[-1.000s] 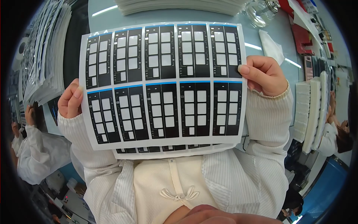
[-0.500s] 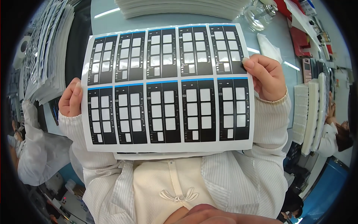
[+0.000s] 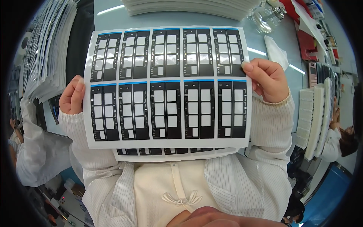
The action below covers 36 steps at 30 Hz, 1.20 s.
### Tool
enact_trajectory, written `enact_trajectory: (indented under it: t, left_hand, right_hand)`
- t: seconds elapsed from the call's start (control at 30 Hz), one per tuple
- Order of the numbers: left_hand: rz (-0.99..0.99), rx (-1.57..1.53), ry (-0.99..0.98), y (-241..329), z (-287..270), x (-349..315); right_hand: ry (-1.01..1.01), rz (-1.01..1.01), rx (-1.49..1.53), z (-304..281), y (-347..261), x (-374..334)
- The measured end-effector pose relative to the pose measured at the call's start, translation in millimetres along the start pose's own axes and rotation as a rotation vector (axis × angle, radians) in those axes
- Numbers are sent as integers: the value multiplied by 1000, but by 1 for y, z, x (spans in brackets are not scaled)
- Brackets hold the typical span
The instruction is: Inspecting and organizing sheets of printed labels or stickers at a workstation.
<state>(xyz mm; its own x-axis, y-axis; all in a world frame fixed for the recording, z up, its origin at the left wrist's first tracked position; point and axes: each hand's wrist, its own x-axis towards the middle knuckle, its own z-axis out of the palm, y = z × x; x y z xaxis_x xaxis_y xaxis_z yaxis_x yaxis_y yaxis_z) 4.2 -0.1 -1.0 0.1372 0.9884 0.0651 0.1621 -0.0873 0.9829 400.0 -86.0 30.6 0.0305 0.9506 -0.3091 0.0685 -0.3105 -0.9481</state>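
A white sheet of printed labels is held up in front of me by its two side edges. It bears two rows of black panels with blue top strips and white squares. My left hand is closed on the left edge, thumb in front. On the opposite edge, my right hand pinches with the thumb on the printed face and the fingers partly behind. Below and behind it, the lower edge of another printed sheet shows close to my body; most of that one is hidden.
Stacked sheets lie at the table's far side, beside a glass bottle with a metal top. A crumpled white tissue is to the right. A tall pile of sheets stands left, white stacks right. Other people sit on both sides.
The held sheet has tilted slightly, its lower edge rising and its top edge dropping a little. More of the printed sheet beneath now shows. Both hands keep their hold.
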Motion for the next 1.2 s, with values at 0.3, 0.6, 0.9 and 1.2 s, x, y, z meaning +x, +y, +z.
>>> enact_trajectory:
  t: [0.3,0.6,0.9,1.2]
  left_hand:
    - [88,-350,-12,3,-42,9]
    - [713,617,59,96,-22,-28]
    - [1038,840,-482,106,96,-26]
    - [882,1094,-652,80,131,-42]
  right_hand:
    - [-10,40,-137,5,3,4]
    - [-8,66,-204,3,6,6]
    - [11,-15,-284,-4,24,4]
    - [32,-55,-270,-1,21,-1]
